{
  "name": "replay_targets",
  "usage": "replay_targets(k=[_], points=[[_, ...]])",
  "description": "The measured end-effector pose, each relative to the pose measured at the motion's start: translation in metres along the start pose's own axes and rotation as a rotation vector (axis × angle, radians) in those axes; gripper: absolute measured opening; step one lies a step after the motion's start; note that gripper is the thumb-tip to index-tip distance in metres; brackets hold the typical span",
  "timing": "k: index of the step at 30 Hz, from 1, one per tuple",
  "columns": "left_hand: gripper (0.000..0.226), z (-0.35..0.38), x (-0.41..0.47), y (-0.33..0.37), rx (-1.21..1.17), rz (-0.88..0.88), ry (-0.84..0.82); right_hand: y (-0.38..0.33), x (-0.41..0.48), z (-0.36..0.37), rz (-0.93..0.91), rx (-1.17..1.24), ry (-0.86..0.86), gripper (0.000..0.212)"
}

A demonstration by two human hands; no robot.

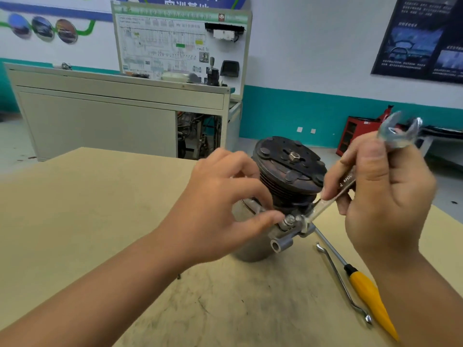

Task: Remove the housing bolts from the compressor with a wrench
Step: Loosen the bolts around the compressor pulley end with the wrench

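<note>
Head view. Gripping the wrench [347, 182] in the right hand [383, 196], fingers curled round the shank. Long axis slanting from the housing bolt [289, 220], down-left of that hand, up past its thumb, open end topmost. Pinching the bolt with left hand [225, 204] thumb and forefinger; compressor [288, 171] upright between both hands. Likely heavy, rigid, stable; best steadied low on the body. Wrench stiff, slick steel.

Tan table [87, 209]; on it compressor [290, 166], yellow-handled screwdriver [368, 294], bent spanner [337, 274]
</note>
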State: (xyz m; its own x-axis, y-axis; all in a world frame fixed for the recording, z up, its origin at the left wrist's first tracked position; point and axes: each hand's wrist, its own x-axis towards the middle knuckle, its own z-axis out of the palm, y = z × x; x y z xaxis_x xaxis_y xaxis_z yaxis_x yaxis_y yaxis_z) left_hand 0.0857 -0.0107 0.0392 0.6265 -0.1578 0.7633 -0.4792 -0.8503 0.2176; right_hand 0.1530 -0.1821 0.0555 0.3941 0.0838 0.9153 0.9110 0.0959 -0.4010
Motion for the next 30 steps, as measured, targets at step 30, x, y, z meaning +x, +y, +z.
replay_targets(k=[30], points=[[0.013, 0.058, -0.012, 0.028, -0.004, -0.299, 0.214, 0.016, 0.005, 0.0, -0.105, 0.022, 0.072, 0.023]])
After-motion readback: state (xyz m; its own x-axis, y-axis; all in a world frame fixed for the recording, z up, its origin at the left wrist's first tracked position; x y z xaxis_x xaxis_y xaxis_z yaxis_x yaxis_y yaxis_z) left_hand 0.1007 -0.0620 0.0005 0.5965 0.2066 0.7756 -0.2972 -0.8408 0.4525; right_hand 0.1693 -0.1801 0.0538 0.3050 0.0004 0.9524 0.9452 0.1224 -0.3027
